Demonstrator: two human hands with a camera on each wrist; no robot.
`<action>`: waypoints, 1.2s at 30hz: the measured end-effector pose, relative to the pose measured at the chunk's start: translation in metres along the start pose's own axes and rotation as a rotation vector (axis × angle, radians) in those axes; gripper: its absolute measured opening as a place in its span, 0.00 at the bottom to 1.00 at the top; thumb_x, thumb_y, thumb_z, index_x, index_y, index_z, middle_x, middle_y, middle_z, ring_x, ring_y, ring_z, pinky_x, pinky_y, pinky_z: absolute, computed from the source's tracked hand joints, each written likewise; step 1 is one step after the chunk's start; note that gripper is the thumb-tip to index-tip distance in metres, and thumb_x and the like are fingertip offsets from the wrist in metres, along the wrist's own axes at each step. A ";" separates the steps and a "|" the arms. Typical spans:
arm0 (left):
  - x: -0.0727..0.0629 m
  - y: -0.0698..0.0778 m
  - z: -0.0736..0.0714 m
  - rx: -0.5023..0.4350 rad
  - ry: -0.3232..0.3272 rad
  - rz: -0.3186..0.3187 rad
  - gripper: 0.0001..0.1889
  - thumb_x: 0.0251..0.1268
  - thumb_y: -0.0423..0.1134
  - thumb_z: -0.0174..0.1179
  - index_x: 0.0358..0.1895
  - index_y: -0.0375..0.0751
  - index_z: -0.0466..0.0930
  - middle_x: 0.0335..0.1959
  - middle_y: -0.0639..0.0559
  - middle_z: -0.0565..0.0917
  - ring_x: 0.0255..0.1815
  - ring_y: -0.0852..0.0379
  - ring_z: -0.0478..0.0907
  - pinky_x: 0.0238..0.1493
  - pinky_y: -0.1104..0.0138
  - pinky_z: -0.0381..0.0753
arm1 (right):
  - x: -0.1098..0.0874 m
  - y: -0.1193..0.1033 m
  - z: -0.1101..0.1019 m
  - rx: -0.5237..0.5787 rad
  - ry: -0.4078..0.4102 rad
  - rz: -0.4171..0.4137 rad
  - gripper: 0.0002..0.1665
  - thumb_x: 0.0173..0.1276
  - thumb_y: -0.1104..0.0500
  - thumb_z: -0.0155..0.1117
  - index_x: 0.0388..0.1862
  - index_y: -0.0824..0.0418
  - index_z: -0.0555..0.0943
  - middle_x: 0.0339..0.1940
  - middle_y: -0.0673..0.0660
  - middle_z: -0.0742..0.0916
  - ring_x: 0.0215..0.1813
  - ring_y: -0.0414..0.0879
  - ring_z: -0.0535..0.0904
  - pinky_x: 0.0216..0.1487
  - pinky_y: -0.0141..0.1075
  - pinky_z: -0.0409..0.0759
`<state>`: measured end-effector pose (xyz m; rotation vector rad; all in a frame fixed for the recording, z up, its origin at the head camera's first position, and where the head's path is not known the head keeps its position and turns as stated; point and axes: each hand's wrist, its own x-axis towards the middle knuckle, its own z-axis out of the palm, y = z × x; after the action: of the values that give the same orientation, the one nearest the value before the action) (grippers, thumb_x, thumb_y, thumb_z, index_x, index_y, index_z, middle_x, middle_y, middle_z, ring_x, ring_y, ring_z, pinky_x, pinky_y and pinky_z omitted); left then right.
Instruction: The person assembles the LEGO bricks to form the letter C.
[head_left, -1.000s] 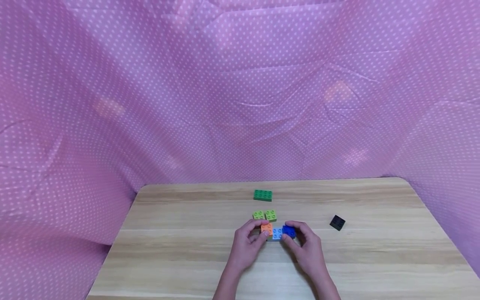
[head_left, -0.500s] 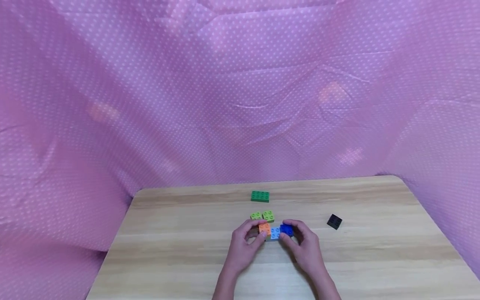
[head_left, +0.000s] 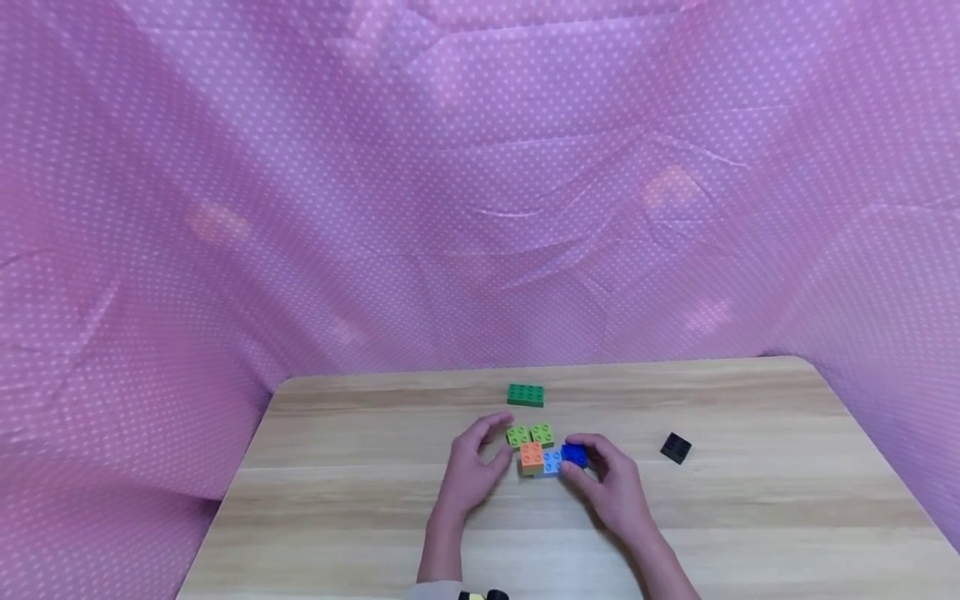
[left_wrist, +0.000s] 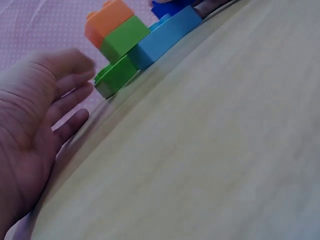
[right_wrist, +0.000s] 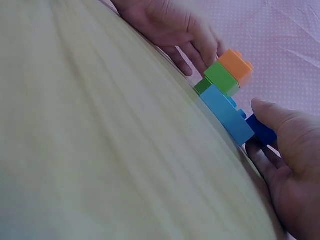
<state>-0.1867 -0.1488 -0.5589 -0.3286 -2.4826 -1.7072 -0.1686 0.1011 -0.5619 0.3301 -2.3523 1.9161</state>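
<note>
Seen from the head, a row of bricks sits on the tabletop [head_left: 337, 492] between the two hands, running left to right, nearly in line with the far edge. At its core is a light blue brick [head_left: 552, 463], studs up, long axis along that same line. An orange brick [head_left: 532, 455] rides at the left end; a dark blue brick [head_left: 575, 455] is at the right end. The right hand [head_left: 618, 492] has its grip pinched on that dark blue brick. The left hand [head_left: 467, 473] holds nothing: its grip is loose, thumb and fingers apart, just beside the left lime brick [head_left: 517, 436]. The right lime brick [head_left: 542, 433] lies next to that one. Farther back, a long green brick [head_left: 526, 396] also points left to right, and well off to the right a black brick [head_left: 677, 447] sits turned askew.

From the tilted left wrist view, the light blue brick slants lower left to upper right. A green brick [left_wrist: 126, 39] shows under the orange one, both stacked over its left end.

From the right wrist, the light blue brick slants upper left to lower right, its right end by the right hand's fingers. How the dark blue brick meets it, I can't tell.
</note>
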 end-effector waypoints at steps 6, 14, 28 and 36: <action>0.002 0.006 0.002 0.189 -0.047 -0.012 0.26 0.70 0.34 0.71 0.70 0.50 0.80 0.69 0.57 0.81 0.73 0.53 0.74 0.75 0.54 0.74 | 0.008 0.002 -0.002 0.017 -0.028 -0.061 0.22 0.67 0.65 0.77 0.58 0.66 0.83 0.58 0.63 0.88 0.64 0.62 0.83 0.66 0.30 0.79; 0.006 0.009 0.005 0.240 -0.028 -0.057 0.22 0.73 0.36 0.69 0.67 0.52 0.82 0.66 0.55 0.82 0.71 0.53 0.76 0.73 0.54 0.76 | 0.013 0.001 -0.002 -0.003 -0.031 -0.038 0.22 0.67 0.63 0.77 0.59 0.63 0.84 0.59 0.59 0.88 0.65 0.57 0.83 0.66 0.31 0.80; 0.005 0.009 0.001 -0.276 0.126 0.082 0.21 0.68 0.29 0.70 0.63 0.38 0.82 0.59 0.48 0.86 0.60 0.48 0.82 0.59 0.60 0.86 | 0.014 0.000 -0.002 -0.004 -0.014 0.018 0.22 0.69 0.63 0.75 0.61 0.63 0.83 0.62 0.61 0.86 0.68 0.59 0.81 0.67 0.30 0.77; 0.001 0.008 0.006 -0.235 0.032 0.254 0.22 0.63 0.28 0.74 0.60 0.44 0.85 0.59 0.47 0.86 0.60 0.50 0.83 0.56 0.50 0.88 | 0.013 0.000 0.000 0.010 0.010 0.047 0.21 0.69 0.65 0.75 0.60 0.64 0.83 0.62 0.61 0.86 0.67 0.58 0.82 0.66 0.30 0.79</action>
<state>-0.1860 -0.1398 -0.5534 -0.6046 -2.1118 -1.8759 -0.1812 0.0997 -0.5595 0.2675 -2.3660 1.9456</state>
